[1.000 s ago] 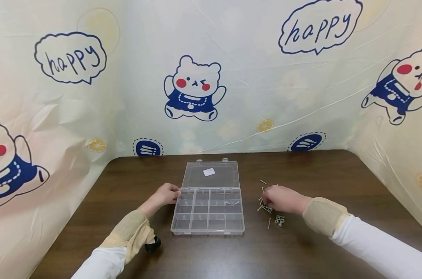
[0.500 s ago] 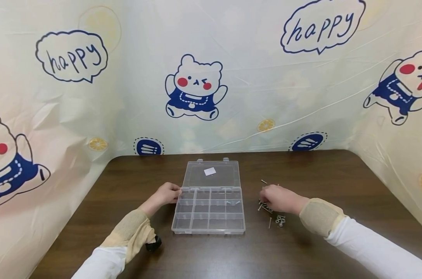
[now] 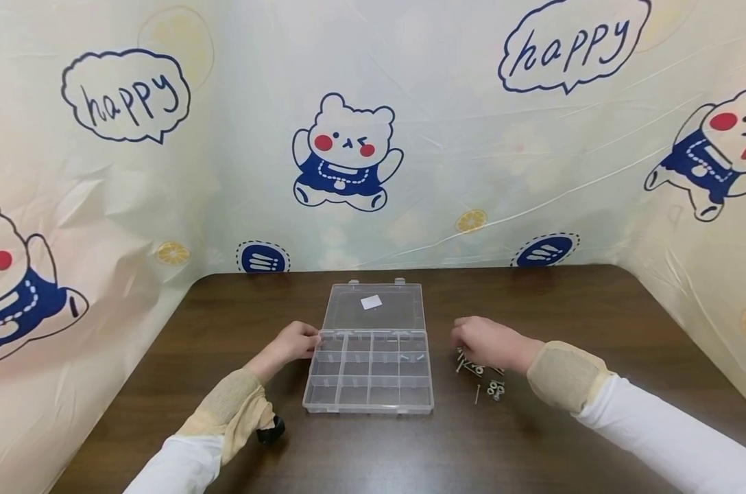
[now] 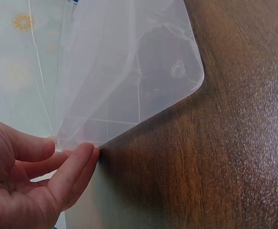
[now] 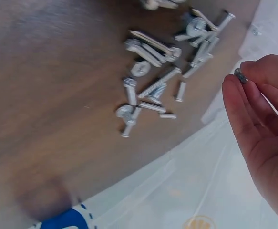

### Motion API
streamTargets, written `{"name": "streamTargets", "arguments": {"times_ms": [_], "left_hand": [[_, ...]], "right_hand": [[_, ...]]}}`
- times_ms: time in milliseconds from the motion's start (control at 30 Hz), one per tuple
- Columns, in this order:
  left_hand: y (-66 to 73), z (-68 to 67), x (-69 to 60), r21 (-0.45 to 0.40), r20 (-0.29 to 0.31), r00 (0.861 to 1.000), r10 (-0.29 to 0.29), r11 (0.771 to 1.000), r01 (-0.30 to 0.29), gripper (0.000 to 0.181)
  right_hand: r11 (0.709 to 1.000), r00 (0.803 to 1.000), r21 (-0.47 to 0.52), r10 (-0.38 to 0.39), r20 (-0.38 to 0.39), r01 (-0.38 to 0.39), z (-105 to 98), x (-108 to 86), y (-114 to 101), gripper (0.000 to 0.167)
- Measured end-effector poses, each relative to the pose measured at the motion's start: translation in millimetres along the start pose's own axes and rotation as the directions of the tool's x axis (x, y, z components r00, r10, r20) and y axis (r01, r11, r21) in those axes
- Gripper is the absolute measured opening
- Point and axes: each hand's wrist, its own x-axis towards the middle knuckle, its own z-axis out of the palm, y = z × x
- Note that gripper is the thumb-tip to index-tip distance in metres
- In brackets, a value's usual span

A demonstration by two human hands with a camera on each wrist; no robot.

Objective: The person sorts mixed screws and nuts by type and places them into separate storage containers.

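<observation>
A clear plastic box (image 3: 368, 410) with divided compartments lies with its lid laid back; small screws sit in a right-side compartment. My left hand (image 3: 294, 342) pinches the box's left edge near the hinge, and in the left wrist view the left hand (image 4: 43, 176) has thumb and fingers at the corner of the clear plastic (image 4: 119, 95). My right hand (image 3: 487, 341) is over the far side of the pile of screws (image 3: 472, 368). In the right wrist view, the right hand (image 5: 267, 119) pinches a small metal screw (image 5: 240, 75) between thumb and fingertips, above the table.
Loose nuts (image 3: 495, 391) and a single screw (image 3: 477, 394) lie nearer than the pile. A white label (image 3: 371, 302) is on the lid (image 3: 398, 309). A black object (image 3: 271, 430) is at the left wrist. Printed sheeting (image 3: 447, 137) hangs around the table.
My right hand has moved slightly left and away from the body, rising from the pile with a small screw between its fingertips. The left hand stays at the box edge.
</observation>
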Motion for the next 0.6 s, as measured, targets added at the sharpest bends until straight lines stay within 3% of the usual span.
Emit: {"name": "streamTargets", "arguments": {"times_ms": [67, 200, 267, 300, 367, 400, 433, 467, 600], "left_hand": [[22.2, 2.0, -15.4, 0.015, -0.017, 0.999, -0.031, 0.999, 0.032, 0.027], [5.0, -0.2, -4.6, -0.008, 0.002, 1.0, 0.005, 1.0, -0.005, 0.028], [-9.8, -1.8, 4.6, -0.037, 0.02, 0.999, 0.047, 0.998, -0.046, 0.028], [-22.7, -2.6, 15.3, -0.036, 0.019, 0.999, 0.027, 0.999, -0.026, 0.029], [-35.3, -3.1, 24.7, -0.021, 0.016, 1.0, 0.021, 1.0, -0.021, 0.03], [-42.2, -3.0, 30.2, -0.014, 0.008, 1.0, -0.011, 1.0, 0.011, 0.03], [-55.7, -3.4, 39.8, -0.023, 0.006, 1.0, -0.011, 1.0, 0.011, 0.029], [-66.0, -3.3, 48.5, -0.017, -0.007, 0.999, -0.047, 0.999, 0.047, 0.03], [-132.6, -7.7, 92.3, -0.07, -0.026, 0.998, -0.055, 0.996, 0.053, 0.035]], "right_hand": [[1.0, 1.0, 0.005, 0.005, -0.007, -0.005, -4.1, 3.5, -2.9, 0.013], [0.999, 0.999, 0.044, 0.022, -0.025, -0.02, -14.0, 10.2, -8.5, 0.012], [0.998, 0.999, 0.052, 0.021, -0.04, -0.019, -19.1, 13.8, -10.8, 0.012], [0.998, 0.999, 0.058, 0.023, -0.046, -0.02, -21.8, 15.6, -12.2, 0.013], [0.998, 0.998, 0.059, 0.026, -0.059, -0.023, -26.5, 19.2, -14.8, 0.013], [0.998, 0.998, 0.061, 0.03, -0.063, -0.026, -28.3, 21.0, -16.0, 0.013], [0.997, 0.997, 0.066, 0.032, -0.069, -0.028, -29.9, 22.6, -17.2, 0.013], [0.997, 0.997, 0.074, 0.041, -0.073, -0.036, -31.2, 24.2, -18.7, 0.013], [0.997, 0.996, 0.077, 0.033, -0.088, -0.026, -30.1, 31.7, -22.5, 0.012]]}}
